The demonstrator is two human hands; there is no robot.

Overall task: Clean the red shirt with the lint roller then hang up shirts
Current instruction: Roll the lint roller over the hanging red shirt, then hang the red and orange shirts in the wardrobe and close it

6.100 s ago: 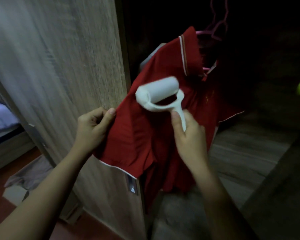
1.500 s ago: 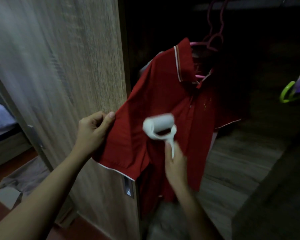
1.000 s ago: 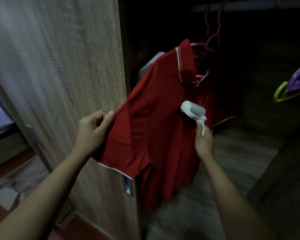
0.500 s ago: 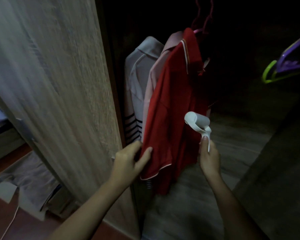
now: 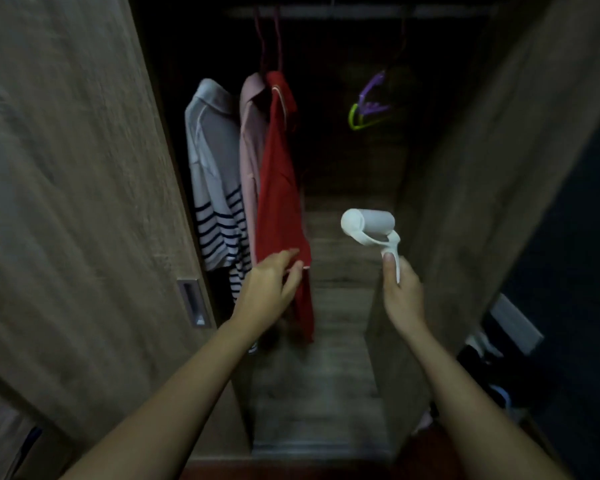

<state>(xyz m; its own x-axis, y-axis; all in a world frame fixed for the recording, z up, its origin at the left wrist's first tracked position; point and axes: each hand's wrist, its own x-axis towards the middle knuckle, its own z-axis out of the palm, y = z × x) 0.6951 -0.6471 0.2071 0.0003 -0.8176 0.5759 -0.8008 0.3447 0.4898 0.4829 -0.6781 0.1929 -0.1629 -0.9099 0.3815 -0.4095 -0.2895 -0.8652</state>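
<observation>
The red shirt [image 5: 278, 188] hangs edge-on from a pink hanger [image 5: 269, 36] on the wardrobe rail. To its left hang a pink shirt [image 5: 250, 147] and a white shirt with dark stripes [image 5: 212, 174]. My left hand [image 5: 272, 287] is at the red shirt's sleeve hem, fingers straight and loose, touching the cloth or just off it; motion blur hides which. My right hand [image 5: 400, 294] grips the handle of the white lint roller [image 5: 369, 223], held upright to the right of the shirt and apart from it.
The wooden sliding door [image 5: 84, 202] with a recessed metal pull [image 5: 193, 303] fills the left. A wooden side panel [image 5: 482, 188] stands on the right. Purple and green empty hangers [image 5: 368, 105] hang at the back right. The wardrobe floor [image 5: 326, 375] is bare wood.
My left hand has let the sleeve drop and the red shirt now hangs straight. My right hand has pulled the roller away to the right. The view has tilted down and back.
</observation>
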